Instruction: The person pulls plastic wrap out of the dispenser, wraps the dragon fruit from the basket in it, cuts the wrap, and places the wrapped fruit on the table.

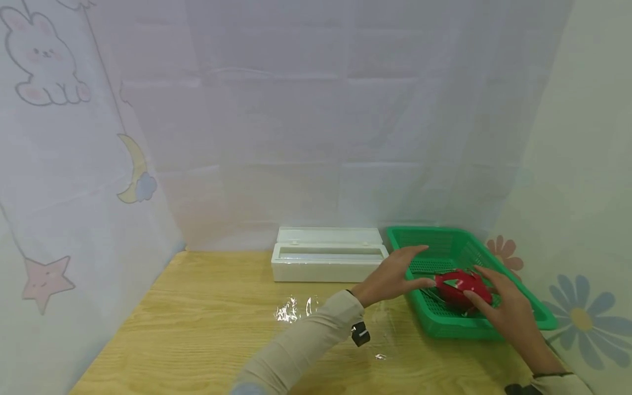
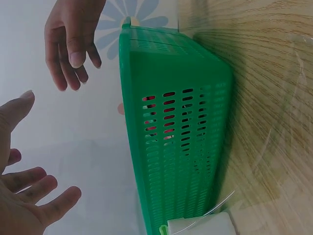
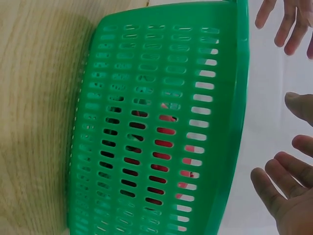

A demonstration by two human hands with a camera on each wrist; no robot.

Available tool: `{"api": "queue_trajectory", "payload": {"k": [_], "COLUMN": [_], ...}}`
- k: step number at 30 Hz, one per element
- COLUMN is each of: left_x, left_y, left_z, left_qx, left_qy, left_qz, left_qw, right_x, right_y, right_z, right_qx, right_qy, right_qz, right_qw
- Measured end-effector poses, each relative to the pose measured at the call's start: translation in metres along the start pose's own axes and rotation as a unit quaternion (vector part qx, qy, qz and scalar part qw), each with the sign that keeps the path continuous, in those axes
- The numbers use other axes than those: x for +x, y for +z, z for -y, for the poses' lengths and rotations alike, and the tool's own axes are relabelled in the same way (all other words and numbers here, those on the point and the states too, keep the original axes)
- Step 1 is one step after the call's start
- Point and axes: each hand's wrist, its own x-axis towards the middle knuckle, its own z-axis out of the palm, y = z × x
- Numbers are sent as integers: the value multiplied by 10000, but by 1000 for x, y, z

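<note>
A red dragon fruit (image 1: 464, 288) with green-tipped scales lies in the green plastic basket (image 1: 459, 331), and bits of its red show through the basket's slots in both wrist views. My left hand (image 1: 397, 274) reaches over the basket's left rim, fingers spread and nothing in its grasp. From the other side my right hand (image 1: 513, 310) hangs above the fruit, thumb and fingers parted. Both wrist views show the two hands higher than the rim, holding nothing.
Left of the basket, against the back wall, stands a white box (image 1: 328, 271) with its lid raised and a pale roll inside. A sheet of shiny clear film (image 1: 287, 311) lies on the wood-grain table (image 1: 197, 323), partly beneath my left forearm. Printed cloth walls enclose the table.
</note>
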Motion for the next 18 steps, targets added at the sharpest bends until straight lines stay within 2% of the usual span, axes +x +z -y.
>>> {"api": "queue_trajectory", "payload": {"k": [10,18], "left_x": [7,13], "left_y": [14,21], "left_z": [10,16], "left_qx": [32,-126], "left_qy": [-90,-268], "left_qz": [-96,42], "left_qw": [9999,9996], "right_x": [-3,-4], "right_y": [-3,-4], "right_z": [-2,-6], "right_qx": [-158,-235], "right_qy": [153,422], "right_qz": [160,414], "right_qw": [9996,9980]}}
